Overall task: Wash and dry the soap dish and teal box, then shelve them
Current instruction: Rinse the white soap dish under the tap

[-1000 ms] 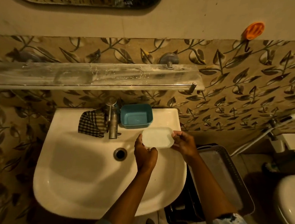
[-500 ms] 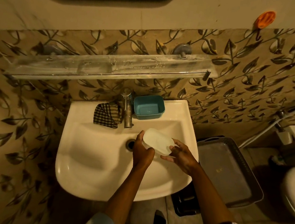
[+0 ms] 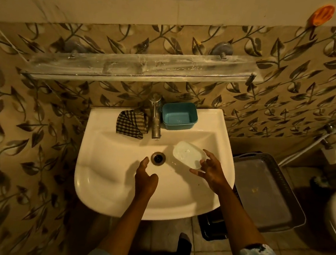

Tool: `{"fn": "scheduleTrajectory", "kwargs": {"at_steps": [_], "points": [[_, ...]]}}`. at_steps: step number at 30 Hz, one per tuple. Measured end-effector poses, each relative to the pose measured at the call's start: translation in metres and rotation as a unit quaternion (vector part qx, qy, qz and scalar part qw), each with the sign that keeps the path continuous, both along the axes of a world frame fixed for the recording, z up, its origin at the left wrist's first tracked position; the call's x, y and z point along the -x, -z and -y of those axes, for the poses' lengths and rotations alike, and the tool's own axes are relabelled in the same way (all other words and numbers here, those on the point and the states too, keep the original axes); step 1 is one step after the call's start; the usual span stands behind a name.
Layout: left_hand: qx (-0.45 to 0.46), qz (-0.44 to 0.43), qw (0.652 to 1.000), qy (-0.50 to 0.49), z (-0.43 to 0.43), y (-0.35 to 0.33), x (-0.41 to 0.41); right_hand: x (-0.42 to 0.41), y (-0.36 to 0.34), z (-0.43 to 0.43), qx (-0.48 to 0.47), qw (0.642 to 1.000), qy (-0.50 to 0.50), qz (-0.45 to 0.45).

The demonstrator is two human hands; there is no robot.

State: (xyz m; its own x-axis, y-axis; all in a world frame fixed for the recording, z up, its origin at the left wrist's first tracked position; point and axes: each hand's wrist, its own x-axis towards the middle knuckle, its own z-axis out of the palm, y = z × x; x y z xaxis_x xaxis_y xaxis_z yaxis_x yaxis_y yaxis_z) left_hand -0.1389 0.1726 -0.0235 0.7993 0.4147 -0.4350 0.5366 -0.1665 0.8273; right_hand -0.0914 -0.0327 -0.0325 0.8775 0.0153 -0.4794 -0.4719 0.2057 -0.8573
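Head view: white sink (image 3: pixel 103 174), leaf-patterned wall (image 3: pixel 286 100)

Single head-worn view, wide-angle, steep look down and forward at the wash basin (image 3: pixel 118 183) from close above. Facing the wall; shelf (image 3: pixel 139 66) near top of frame, floor along the bottom. No second view to overlap.

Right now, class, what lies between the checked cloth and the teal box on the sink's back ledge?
The tap, in the head view: cloth left of it, box right.
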Motion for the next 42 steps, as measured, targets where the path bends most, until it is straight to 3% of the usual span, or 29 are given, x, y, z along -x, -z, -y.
{"fn": "scheduleTrajectory", "kwargs": {"at_steps": [15, 29, 42], "points": [[0.017, 0.004, 0.998, -0.058, -0.041, -0.002, 0.027, 0.005, -0.011, -0.014, 0.134, 0.983, 0.015, 0.124], [0.026, 0.023, 0.998, -0.053, -0.041, -0.008, 0.038, 0.002, -0.047, -0.013, 0.163, 0.964, 0.002, 0.212], [0.034, 0.037, 0.998, -0.042, -0.036, -0.015, 0.046, 0.006, -0.078, -0.012, 0.241, 0.921, -0.008, 0.307]]}}
